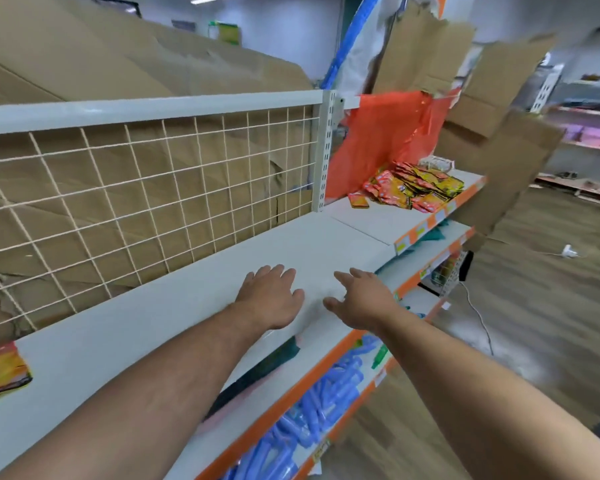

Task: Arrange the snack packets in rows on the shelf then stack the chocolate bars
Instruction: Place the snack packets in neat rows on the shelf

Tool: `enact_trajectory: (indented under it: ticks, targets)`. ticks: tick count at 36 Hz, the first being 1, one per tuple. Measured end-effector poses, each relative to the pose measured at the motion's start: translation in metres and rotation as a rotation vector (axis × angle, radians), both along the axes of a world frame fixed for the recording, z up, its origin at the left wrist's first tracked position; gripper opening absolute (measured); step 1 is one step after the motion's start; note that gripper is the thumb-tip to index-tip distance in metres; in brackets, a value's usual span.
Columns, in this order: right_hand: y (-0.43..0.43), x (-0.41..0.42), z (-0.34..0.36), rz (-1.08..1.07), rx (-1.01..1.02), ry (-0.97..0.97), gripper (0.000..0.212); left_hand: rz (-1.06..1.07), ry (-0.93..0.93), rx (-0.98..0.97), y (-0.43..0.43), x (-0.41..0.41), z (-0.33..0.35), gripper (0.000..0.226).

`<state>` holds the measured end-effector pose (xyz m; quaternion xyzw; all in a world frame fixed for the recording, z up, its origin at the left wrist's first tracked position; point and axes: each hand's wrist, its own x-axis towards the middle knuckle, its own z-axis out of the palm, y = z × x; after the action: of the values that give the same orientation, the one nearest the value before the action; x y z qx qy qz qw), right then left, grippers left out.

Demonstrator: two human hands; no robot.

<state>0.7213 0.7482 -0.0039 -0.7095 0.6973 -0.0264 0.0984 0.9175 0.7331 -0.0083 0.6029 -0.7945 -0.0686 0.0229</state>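
Observation:
A loose heap of red and yellow snack packets (413,187) lies on the far right section of the white top shelf (174,306). One small orange packet (358,201) lies flat just left of the heap. Another red and orange packet (0,372) sits at the shelf's near left edge. My left hand (271,296) and my right hand (364,299) reach out over the bare middle of the shelf, side by side, fingers spread and holding nothing. Both hands are well short of the heap. No chocolate bars can be made out.
A white wire grid (146,188) with cardboard behind it backs the shelf. An orange plastic bag (385,133) and cardboard boxes (499,116) stand beyond the heap. Blue tubes (312,410) fill the lower shelf. Wooden floor with a white cable (478,317) lies to the right.

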Motion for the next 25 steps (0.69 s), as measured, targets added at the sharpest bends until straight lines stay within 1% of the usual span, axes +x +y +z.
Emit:
enact_trajectory:
  ticks: [8,11,22,25]
  targets:
    - [-0.033,-0.121,0.012,-0.008,-0.015,-0.003,0.079,-0.038,0.035,-0.018,-0.038,-0.130,0.006,0.059]
    - [-0.042,-0.160,0.017,-0.018,-0.010,0.012,0.077,-0.059,0.040,-0.018,-0.051,-0.171,0.009,0.057]
    - [-0.083,-0.262,0.013,-0.124,-0.025,-0.044,0.075,-0.171,0.006,-0.056,-0.126,-0.281,0.006,0.056]
    - [-0.102,-0.287,0.011,-0.140,-0.018,-0.058,0.074,-0.206,0.000,-0.060,-0.154,-0.306,0.002,0.058]
